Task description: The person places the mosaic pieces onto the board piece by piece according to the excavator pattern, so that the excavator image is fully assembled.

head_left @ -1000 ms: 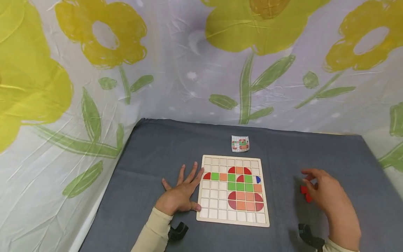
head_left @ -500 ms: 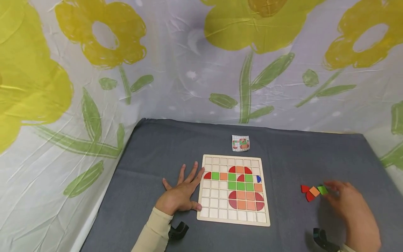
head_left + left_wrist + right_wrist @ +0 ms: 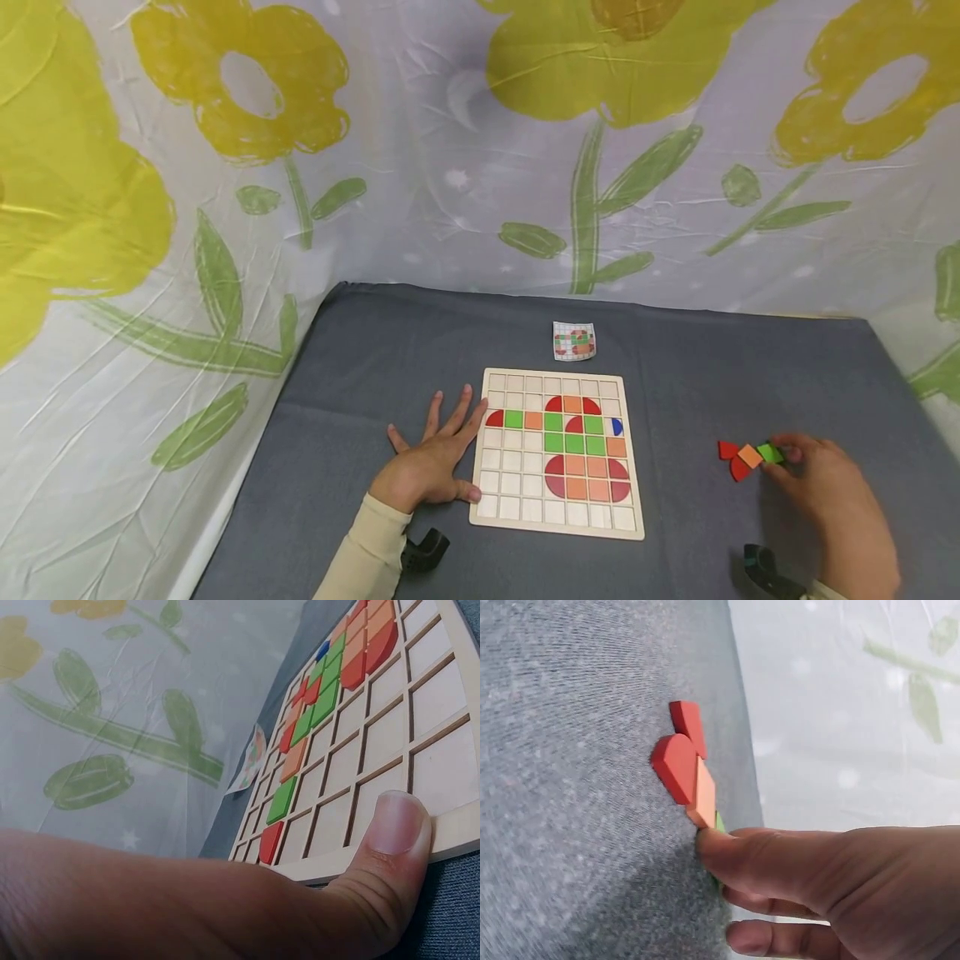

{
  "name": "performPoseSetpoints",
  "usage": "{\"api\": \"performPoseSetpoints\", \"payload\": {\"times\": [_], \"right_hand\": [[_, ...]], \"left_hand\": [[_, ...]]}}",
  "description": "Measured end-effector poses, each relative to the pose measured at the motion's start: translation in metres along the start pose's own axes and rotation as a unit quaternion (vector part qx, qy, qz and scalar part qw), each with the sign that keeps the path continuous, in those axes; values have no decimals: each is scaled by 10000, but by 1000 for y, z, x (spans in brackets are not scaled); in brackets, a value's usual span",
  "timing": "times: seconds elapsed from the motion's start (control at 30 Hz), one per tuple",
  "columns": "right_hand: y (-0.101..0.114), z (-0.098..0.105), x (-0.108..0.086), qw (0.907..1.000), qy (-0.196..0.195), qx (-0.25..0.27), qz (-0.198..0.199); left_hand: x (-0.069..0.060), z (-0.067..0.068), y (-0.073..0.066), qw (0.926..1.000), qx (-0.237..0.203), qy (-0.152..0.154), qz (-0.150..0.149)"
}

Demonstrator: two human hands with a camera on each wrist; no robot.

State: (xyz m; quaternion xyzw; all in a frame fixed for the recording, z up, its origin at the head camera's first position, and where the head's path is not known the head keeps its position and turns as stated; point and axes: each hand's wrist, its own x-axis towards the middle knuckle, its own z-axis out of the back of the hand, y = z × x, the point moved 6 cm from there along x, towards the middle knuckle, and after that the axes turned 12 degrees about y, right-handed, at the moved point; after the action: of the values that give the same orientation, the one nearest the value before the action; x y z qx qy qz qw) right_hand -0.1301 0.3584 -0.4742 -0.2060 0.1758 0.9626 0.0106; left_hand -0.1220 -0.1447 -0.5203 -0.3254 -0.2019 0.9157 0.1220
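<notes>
My left hand (image 3: pixel 429 468) lies spread beside the wooden grid board (image 3: pixel 508 484); in the left wrist view its thumb (image 3: pixel 397 832) rests on the board's rim. Red, orange, green and blue pieces fill some of the board's squares. At the right, my right hand (image 3: pixel 836 492) pinches at a green square tile (image 3: pixel 769 452) with thumb and fingers, which partly cover it. Touching or close to that tile is an orange square tile (image 3: pixel 749 456), with two red quarter-round tiles (image 3: pixel 676 766) beyond it. The right wrist view shows the thumb against the orange tile's near end.
A small printed pattern card (image 3: pixel 574 342) lies behind the board. Dark grey cloth (image 3: pixel 420 350) covers the table. A flower-printed curtain (image 3: pixel 450 208) hangs behind and at the sides.
My right hand has moved right from over the red tiles, uncovering the orange and green tiles, and then closed in on the green one. The left hand has stayed put.
</notes>
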Motion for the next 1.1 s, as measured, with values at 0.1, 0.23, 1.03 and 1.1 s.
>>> {"api": "performPoseSetpoints", "payload": {"times": [0.1,0.23,1.03,1.1], "right_hand": [[2,0,0,9999,-138,89,-32],[4,0,1,9998,-171,108,-71],[219,-20,-5,9760,-1129,-46,1862],[239,-26,-6,9683,-1213,-79,2181]], "left_hand": [[-2,1,-1,10000,37,31,3],[-4,3,-4,9999,67,74,44],[-16,12,-14,9999,91,65,30],[-20,15,-20,9998,150,89,79]]}}
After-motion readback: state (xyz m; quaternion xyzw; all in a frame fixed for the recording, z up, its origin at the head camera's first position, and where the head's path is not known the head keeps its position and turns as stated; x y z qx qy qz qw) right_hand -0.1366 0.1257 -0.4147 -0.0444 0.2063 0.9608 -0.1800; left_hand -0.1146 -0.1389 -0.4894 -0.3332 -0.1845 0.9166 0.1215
